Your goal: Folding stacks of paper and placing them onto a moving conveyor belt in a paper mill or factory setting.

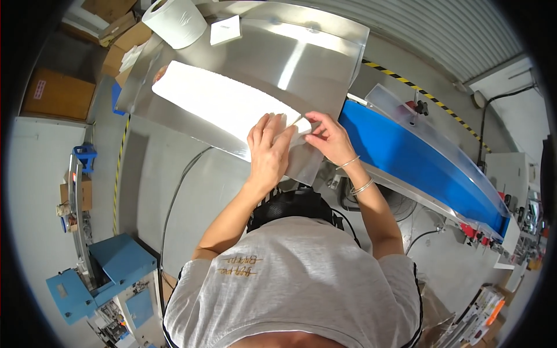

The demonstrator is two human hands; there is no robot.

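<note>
A long white strip (214,100), which looks like a row of many thin white sheets, lies slantwise across the metal table. My left hand (270,146) rests on its near right part with the fingers stretched out flat. At the right end of the row, my right hand (329,138) has thumb and fingertips around the small white end piece (302,126), which stands slightly apart from the rest. Glare washes out the surface, so single sheets are hard to make out. A reddish-brown piece (161,73) shows at the far left end.
On the metal table (261,55), a big white roll (176,23) and a small white block (225,31) stand at the back. A blue conveyor belt (418,156) with a clear guard runs along the right. Cardboard boxes (125,49) sit left of the table; a black cable (174,197) crosses the floor.
</note>
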